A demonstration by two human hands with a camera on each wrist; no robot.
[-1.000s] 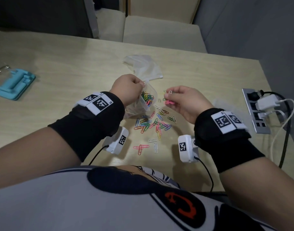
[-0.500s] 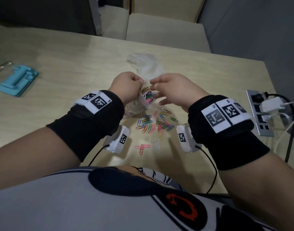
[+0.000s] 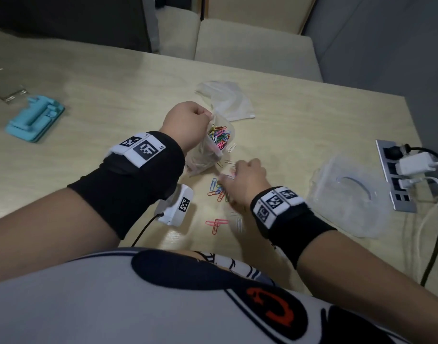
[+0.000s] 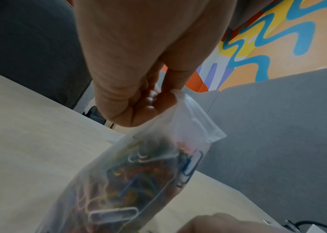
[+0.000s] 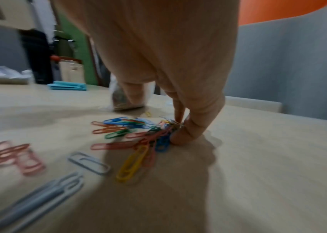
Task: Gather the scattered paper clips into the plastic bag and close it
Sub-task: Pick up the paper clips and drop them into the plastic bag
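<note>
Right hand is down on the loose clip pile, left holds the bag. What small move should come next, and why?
Probably close the right hand on the bunch of paper clips at its fingertips and lift them to the plastic bag. The left hand pinches the bag's top edge, its mouth looks open, and many clips lie on the table.

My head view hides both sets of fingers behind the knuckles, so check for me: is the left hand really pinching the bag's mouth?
Observer: Yes. In the left wrist view, the left hand pinches the plastic bag at one corner of its zip mouth.
Operator: And the right fingertips?
Observer: In the right wrist view, the right hand has its thumb and a finger down at the edge of the paper clip pile, pinching clips there.
Operator: Anything lifted?
Observer: Not visibly; the pile lies on the table.
</note>
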